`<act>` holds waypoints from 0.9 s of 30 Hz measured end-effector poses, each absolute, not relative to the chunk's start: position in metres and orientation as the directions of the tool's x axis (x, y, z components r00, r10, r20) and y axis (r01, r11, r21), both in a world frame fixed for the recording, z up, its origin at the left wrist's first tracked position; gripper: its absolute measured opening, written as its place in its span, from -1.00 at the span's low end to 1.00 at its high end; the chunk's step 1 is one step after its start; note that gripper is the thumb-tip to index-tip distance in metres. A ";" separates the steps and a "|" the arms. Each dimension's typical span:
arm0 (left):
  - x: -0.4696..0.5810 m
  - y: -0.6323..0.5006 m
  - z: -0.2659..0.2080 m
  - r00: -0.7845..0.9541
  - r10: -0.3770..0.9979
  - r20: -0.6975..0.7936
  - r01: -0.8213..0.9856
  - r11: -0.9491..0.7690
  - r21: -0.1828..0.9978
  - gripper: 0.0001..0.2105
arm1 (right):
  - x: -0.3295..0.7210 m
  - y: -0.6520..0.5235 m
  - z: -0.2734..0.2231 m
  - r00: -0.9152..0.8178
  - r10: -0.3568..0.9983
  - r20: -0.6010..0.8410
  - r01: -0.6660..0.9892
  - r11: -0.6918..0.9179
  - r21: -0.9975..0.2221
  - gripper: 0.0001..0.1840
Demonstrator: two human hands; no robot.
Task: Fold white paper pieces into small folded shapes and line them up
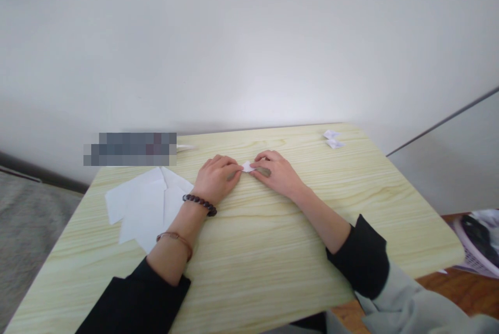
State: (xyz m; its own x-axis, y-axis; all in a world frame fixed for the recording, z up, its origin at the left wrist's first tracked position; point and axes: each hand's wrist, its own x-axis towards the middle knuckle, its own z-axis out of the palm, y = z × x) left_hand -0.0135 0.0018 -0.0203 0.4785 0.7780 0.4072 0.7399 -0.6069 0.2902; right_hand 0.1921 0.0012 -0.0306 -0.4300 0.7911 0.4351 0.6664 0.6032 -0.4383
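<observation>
Between my two hands, just above or on the table, is a small piece of folded white paper (248, 167). My left hand (219, 175) pinches its left end between thumb and fingers; a dark bead bracelet and a thin brown one circle that wrist. On the paper's right end, my right hand (278, 174) closes its thumb and index finger. The fingertips cover part of the paper, so its full shape is hidden. Several white paper sheets (144, 209) lie fanned out beside my left wrist, partly overlapping.
Two small folded paper pieces (333, 143) sit near the back right of the wood-grain table (265, 251). A blurred-out object (130, 149) stands at the back left. A white wall (249, 48) rises behind. Right of the table, a pink basket (473, 253) holds clothes.
</observation>
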 end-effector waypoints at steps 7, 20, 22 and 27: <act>-0.011 0.001 -0.020 0.485 0.784 0.388 0.745 -0.603 0.286 -0.81 | 0.193 0.004 -0.036 -0.380 0.808 0.451 0.587 0.587 -0.557 -0.82; -0.009 0.003 -0.021 0.457 0.823 0.338 0.711 -0.566 0.417 -0.81 | 0.187 0.002 -0.029 -0.344 0.865 0.365 0.636 0.501 -0.587 -0.79; -0.008 0.002 -0.020 0.450 0.834 0.320 0.722 -0.550 0.419 -0.81 | 0.186 0.002 -0.030 -0.338 0.871 0.356 0.659 0.489 -0.572 -0.77; -0.005 0.000 -0.019 0.431 0.858 0.279 0.763 -0.511 0.395 -0.79 | 0.185 0.004 -0.030 -0.358 0.874 0.329 0.709 0.484 -0.513 -0.72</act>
